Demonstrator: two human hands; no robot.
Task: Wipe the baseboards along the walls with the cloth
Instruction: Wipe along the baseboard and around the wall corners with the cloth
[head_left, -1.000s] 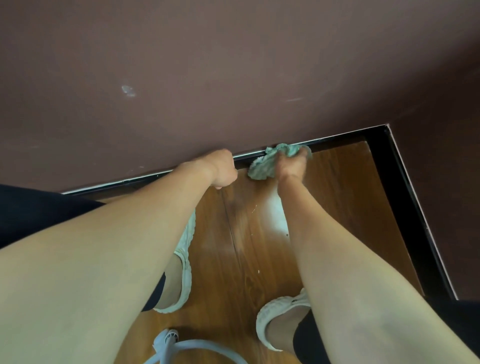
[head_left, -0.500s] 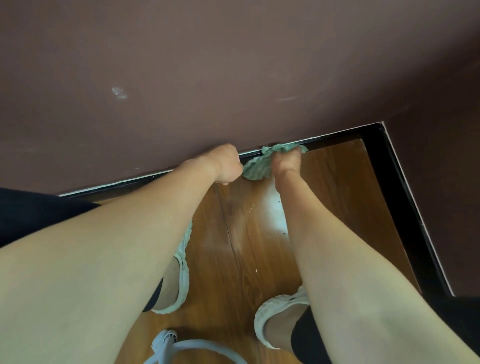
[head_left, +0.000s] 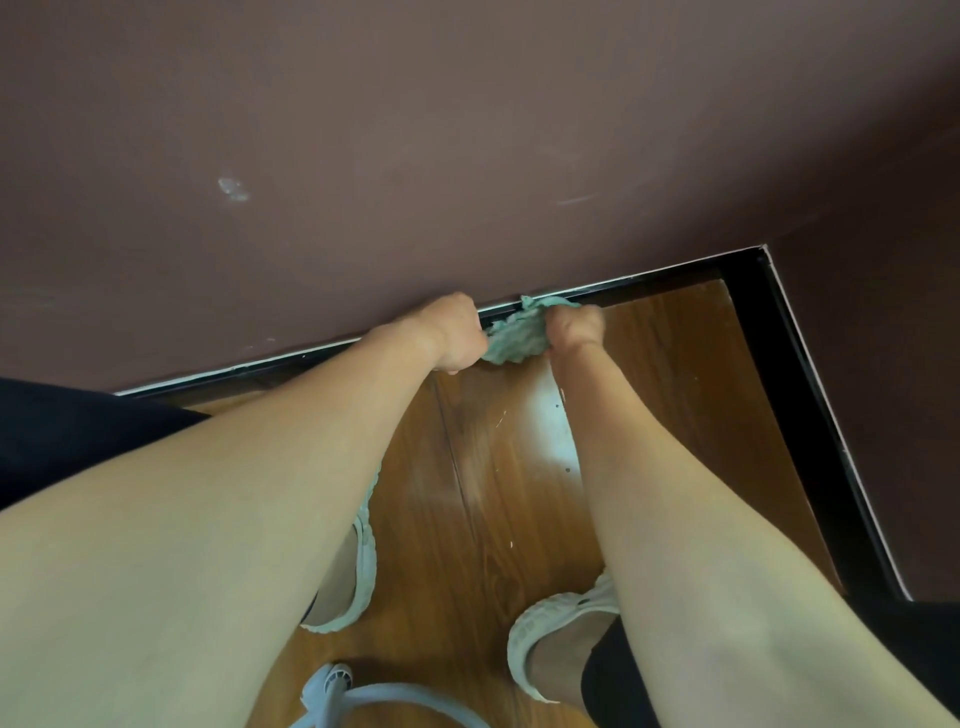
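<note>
two bare forearms reach forward and down over a wooden floor (head_left: 498, 493), past feet in pale sandals (head_left: 540, 639). at the foot of the brown wall (head_left: 467, 156), the right hand (head_left: 574, 327) clamps its curled fingers on a bunched green cloth (head_left: 514, 338), holding it against the black baseboard (head_left: 665, 283), short of the corner. the left hand (head_left: 457, 332) is curled like a fist, touching the cloth's left end; whether it grips is unclear. this looks like mid-wipe. the next stroke calls for steady pressure along the strip.
</note>
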